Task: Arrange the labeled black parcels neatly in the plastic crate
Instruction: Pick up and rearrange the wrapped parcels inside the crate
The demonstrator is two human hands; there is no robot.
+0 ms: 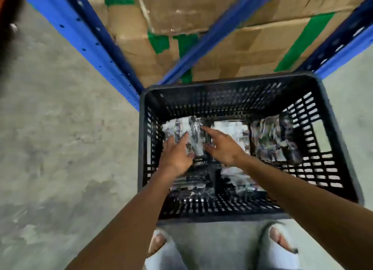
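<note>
While you're leaning over the black plastic crate (331, 132), both your bare arms reach down past its near rim and into it, forearms angled inward so the hands nearly meet over the far-left part of the floor. Your left hand (177, 156) is palm down with fingers stretched forward and loosely spread, resting on the shiny wrapped parcel (193, 136) that sits in the far-left corner. Your right hand (222, 146) comes in from the right, fingers splayed, index pointing at the top edge of that same parcel, thumb tucked low against its side. So neither hand has closed on it, more flat pressing than gripping. More parcels lie along the far wall, one far right (274, 140), and others near the front, all pretty blurred. Crate sits on the concrete floor (60, 128) by a blue rack (84, 37) with cardboard boxes (242, 43).
</note>
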